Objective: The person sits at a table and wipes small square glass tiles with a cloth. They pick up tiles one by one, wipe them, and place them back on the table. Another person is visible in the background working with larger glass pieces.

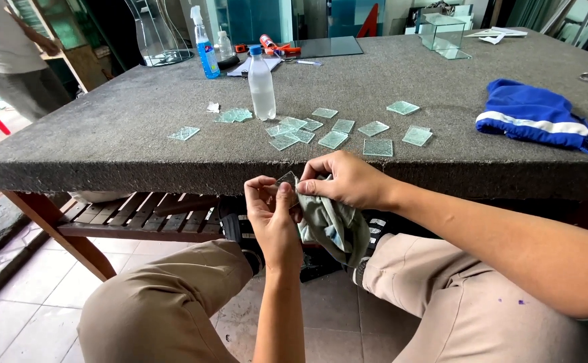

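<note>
Just below the worktop [139, 161] edge, the left hand [274, 218] pinches a small glass square [286, 180] while the right hand [348, 180], clamped on a grey-green cloth [331, 225], rubs it; gripping by the edges would likely avoid smears.

Grey table [139, 128] with glass squares [334, 139], bottle [262, 84]

The left hand [272, 205] pinches a small glass square [286, 180] while the right hand [345, 180] presses a grey-green cloth [331, 228] against it, below the bench [126, 128] edge.
</note>
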